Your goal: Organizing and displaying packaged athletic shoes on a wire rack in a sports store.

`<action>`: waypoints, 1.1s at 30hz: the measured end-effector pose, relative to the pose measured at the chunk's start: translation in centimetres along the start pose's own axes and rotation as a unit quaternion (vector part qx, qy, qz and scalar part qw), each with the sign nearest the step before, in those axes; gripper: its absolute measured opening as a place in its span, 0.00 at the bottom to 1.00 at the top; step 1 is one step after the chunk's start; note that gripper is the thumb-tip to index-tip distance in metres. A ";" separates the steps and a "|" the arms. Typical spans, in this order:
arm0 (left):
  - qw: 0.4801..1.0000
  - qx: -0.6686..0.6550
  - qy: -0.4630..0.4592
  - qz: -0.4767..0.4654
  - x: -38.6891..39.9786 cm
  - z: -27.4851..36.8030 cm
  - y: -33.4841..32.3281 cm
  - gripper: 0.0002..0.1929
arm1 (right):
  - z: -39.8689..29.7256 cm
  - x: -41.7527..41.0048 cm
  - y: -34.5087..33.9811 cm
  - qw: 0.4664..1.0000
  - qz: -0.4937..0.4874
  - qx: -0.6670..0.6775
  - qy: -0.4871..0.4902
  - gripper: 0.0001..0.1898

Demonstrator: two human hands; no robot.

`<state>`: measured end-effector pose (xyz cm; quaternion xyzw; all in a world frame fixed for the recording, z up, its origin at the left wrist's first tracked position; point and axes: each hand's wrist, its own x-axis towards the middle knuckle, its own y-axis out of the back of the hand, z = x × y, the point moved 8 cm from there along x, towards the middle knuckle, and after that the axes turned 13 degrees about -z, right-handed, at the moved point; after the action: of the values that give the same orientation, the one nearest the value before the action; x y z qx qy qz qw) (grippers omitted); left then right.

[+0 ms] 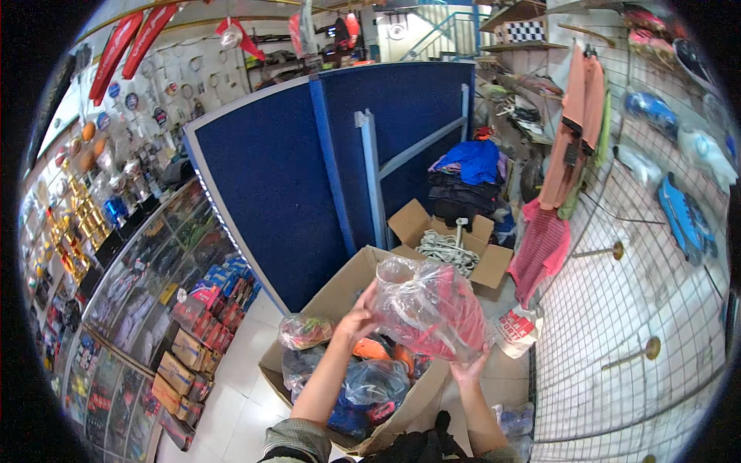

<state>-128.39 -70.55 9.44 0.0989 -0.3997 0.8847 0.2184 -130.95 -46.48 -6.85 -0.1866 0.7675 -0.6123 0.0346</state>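
Note:
Between my two hands is a clear plastic bag point(431, 307) with something red and white inside. My left hand point(358, 317) grips its left side, and my right hand point(470, 366) holds its lower right corner. The bag is above a large open cardboard box point(425, 389). Inside the box lie several plastic-wrapped bundles, among them a clear-wrapped dark bundle point(377, 382) and an orange item point(370, 348). A smaller bagged bundle point(305, 331) rests at the box's left rim. The held bag hides part of the box's far right side.
Behind stands a folded blue table-tennis table point(266, 173). A smaller carton point(492, 272) holds white cord. Stacked boxes point(176, 370) front a glass display case point(127, 312) at left. Wire grid panels point(631, 301) line the right wall, near a printed bag point(517, 331) and hanging clothes point(570, 133).

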 end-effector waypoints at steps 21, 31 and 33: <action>0.896 0.439 -0.024 -0.059 6.9 -11.3 -22.1 0.11 | -18.2 -22.0 -5.3 0.965 0.104 -0.110 0.215 0.30; 0.941 0.314 0.011 -0.124 1.8 -24.0 -32.5 0.11 | -24.4 -42.8 -12.4 0.898 0.157 -0.281 0.301 0.29; 0.970 0.223 0.039 -0.089 0.8 -27.1 -32.8 0.11 | -24.9 -46.1 -14.5 0.872 0.179 -0.298 0.343 0.29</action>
<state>-113.84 -30.79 13.64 0.1460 -0.1732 0.9315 0.2845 -91.65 -10.90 5.01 0.1749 0.8974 -0.3632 -0.1792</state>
